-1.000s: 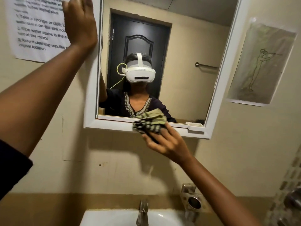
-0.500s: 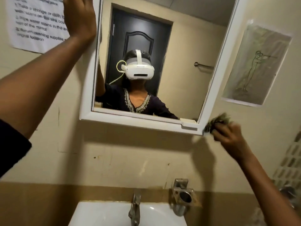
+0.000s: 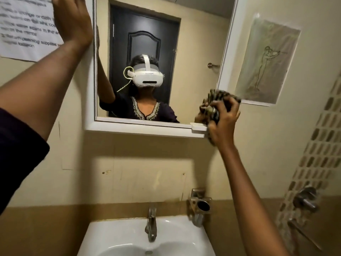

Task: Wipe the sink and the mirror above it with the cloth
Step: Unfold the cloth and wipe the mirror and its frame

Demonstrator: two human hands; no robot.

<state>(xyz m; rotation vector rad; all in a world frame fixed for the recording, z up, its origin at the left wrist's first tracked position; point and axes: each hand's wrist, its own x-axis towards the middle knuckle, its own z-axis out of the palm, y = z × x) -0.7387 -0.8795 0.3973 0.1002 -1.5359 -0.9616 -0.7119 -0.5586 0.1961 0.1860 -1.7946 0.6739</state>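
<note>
Scrunching the cloth (image 3: 219, 100) in my right hand (image 3: 222, 124) at the mirror (image 3: 193, 43)'s lower right corner, mid-right of frame, left hand (image 3: 72, 21) flat and open upper left, sink (image 3: 193, 235) bottom center.

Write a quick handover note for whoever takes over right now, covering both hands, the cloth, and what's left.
Left hand: flat against the mirror frame's upper left side, holding nothing.
Right hand: gripping the bunched cloth at the lower right corner of the mirror.
Sink: below, nothing touching it; tap appears off.
Done: cannot tell how much of the glass is wiped.
Left: finish the mirror, then wipe the sink.
</note>
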